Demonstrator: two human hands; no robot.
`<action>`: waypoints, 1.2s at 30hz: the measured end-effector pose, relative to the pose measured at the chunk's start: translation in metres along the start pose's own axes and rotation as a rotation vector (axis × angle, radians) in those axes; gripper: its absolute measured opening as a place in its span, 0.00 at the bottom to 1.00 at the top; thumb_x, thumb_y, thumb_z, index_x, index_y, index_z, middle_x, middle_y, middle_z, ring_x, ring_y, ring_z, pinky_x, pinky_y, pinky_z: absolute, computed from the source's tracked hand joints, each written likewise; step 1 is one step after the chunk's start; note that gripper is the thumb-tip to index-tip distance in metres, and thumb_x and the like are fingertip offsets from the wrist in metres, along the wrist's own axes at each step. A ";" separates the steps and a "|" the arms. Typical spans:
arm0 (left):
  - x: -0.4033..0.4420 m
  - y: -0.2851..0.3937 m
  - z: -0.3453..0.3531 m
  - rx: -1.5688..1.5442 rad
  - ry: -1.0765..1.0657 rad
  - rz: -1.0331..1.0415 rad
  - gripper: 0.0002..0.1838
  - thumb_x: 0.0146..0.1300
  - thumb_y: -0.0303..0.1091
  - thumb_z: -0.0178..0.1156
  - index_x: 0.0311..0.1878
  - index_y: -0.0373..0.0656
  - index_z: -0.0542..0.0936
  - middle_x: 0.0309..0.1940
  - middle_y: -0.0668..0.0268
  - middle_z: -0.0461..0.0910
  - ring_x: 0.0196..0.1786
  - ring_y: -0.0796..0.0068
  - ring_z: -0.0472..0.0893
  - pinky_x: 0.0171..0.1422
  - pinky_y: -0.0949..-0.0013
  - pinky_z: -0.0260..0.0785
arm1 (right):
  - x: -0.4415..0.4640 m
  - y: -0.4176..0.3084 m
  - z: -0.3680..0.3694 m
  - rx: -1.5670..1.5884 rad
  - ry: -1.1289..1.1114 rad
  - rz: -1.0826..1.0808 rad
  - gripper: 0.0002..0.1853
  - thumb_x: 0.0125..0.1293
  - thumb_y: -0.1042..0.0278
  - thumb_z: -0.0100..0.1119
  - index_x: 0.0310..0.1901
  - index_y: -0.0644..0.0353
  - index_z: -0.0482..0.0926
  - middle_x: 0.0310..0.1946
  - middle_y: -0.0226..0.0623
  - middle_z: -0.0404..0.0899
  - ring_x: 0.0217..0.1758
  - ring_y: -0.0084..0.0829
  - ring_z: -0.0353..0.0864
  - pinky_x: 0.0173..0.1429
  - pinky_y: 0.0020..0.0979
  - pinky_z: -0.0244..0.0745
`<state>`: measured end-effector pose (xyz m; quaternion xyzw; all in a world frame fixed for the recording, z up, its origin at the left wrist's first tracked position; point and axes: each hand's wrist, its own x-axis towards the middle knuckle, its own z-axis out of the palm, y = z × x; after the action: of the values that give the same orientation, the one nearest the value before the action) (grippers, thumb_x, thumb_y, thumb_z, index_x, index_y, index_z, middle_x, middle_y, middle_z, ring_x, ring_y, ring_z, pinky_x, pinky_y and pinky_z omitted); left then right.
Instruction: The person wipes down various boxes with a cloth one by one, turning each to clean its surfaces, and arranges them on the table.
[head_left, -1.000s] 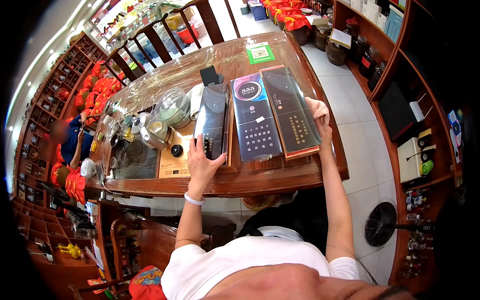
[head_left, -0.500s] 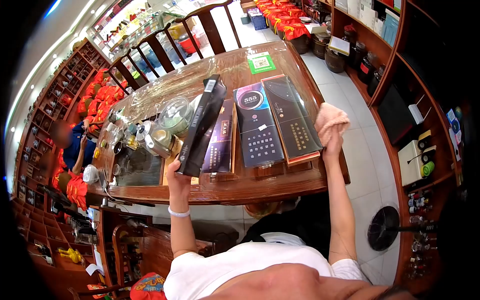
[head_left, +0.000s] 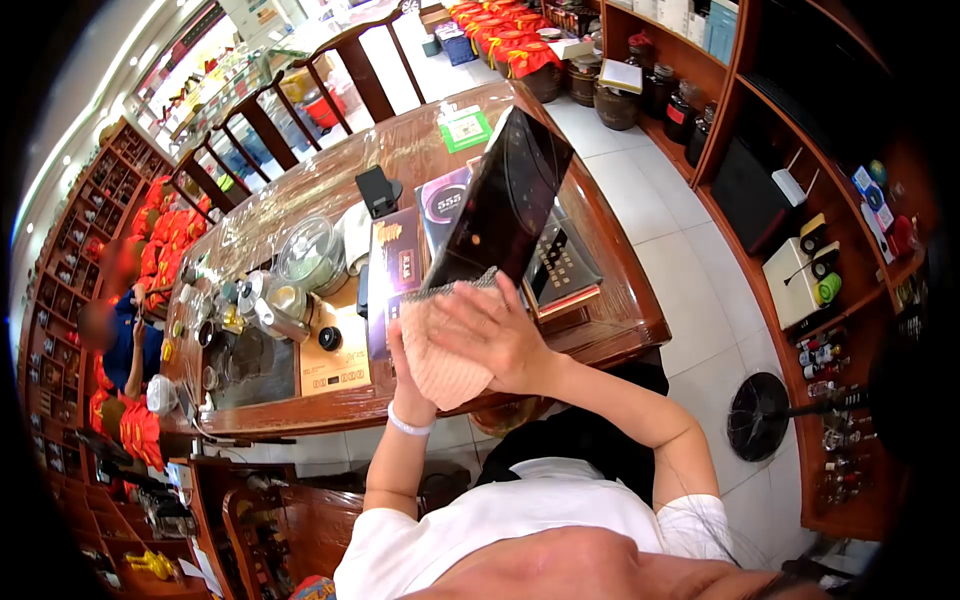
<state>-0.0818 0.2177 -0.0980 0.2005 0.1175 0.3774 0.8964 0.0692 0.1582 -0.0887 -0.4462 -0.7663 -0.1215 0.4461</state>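
Observation:
A glossy black box [head_left: 505, 205] is raised and tilted above the table, its broad face showing. My left hand [head_left: 410, 388], with a white bracelet at its wrist, grips the box's lower end; the cloth partly hides those fingers. Over that same end lies a pink cloth [head_left: 448, 362]. My right hand [head_left: 512, 345] presses it there, fingers stretched across the fabric. Behind the raised box, a purple box [head_left: 398, 262], a box marked 555 [head_left: 437, 205] and a dark box with gold lettering [head_left: 562, 262] lie on the wooden table [head_left: 615, 310].
A black stand [head_left: 378, 190], a glass bowl [head_left: 315, 255] and a metal kettle [head_left: 265, 300] stand on the table's left half. A green card [head_left: 465, 130] lies at the far end. Beyond the left side is another person [head_left: 135, 335]. A fan [head_left: 760, 415] stands at right.
My right hand has brought the pink cloth from the table's right side onto the black box. The box has swung right and turned its broad face up, uncovering the black stand.

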 end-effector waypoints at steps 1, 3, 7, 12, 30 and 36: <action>0.003 -0.004 0.006 0.006 -0.013 -0.007 0.39 0.52 0.58 0.54 0.64 0.47 0.63 0.63 0.58 0.64 0.62 0.59 0.68 0.65 0.56 0.63 | 0.008 0.008 -0.005 -0.051 0.053 -0.010 0.26 0.54 0.55 0.57 0.56 0.50 0.75 0.65 0.38 0.62 0.71 0.41 0.53 0.73 0.51 0.32; 0.002 -0.008 0.012 0.178 -0.033 -0.011 0.43 0.50 0.59 0.55 0.66 0.47 0.59 0.64 0.54 0.62 0.62 0.54 0.67 0.64 0.49 0.62 | 0.020 0.027 -0.025 -0.097 0.128 0.092 0.30 0.49 0.58 0.63 0.58 0.46 0.73 0.65 0.35 0.62 0.72 0.40 0.52 0.73 0.53 0.33; 0.000 -0.012 0.001 0.099 -0.278 -0.284 0.46 0.47 0.55 0.58 0.68 0.47 0.56 0.64 0.48 0.59 0.61 0.42 0.67 0.59 0.35 0.61 | 0.033 0.097 -0.059 -0.118 0.408 0.329 0.36 0.40 0.75 0.65 0.59 0.54 0.71 0.63 0.40 0.65 0.67 0.44 0.59 0.70 0.47 0.48; -0.007 -0.024 0.012 0.363 -0.292 -0.167 0.44 0.49 0.54 0.56 0.62 0.27 0.62 0.59 0.48 0.68 0.59 0.52 0.72 0.64 0.56 0.63 | 0.029 0.111 -0.071 0.938 0.942 0.831 0.12 0.69 0.67 0.45 0.48 0.65 0.72 0.43 0.36 0.74 0.44 0.25 0.74 0.48 0.25 0.69; 0.006 -0.028 0.054 1.938 -0.337 0.958 0.36 0.30 0.38 0.67 0.52 0.40 0.75 0.59 0.49 0.67 0.54 0.48 0.69 0.57 0.53 0.61 | -0.020 0.001 -0.038 1.128 0.657 1.067 0.15 0.54 0.73 0.63 0.39 0.58 0.66 0.34 0.30 0.69 0.23 0.15 0.68 0.25 0.17 0.63; -0.006 -0.027 0.048 1.850 -0.379 0.889 0.42 0.35 0.33 0.72 0.58 0.37 0.68 0.61 0.50 0.63 0.59 0.51 0.68 0.62 0.55 0.61 | -0.004 0.052 -0.091 0.934 0.992 0.834 0.26 0.52 0.83 0.56 0.37 0.41 0.51 0.38 0.21 0.52 0.35 0.14 0.65 0.41 0.22 0.71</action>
<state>-0.0512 0.1832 -0.0670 0.8901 0.1337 0.3982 0.1769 0.1641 0.1325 -0.0511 -0.3571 -0.2201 0.2048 0.8844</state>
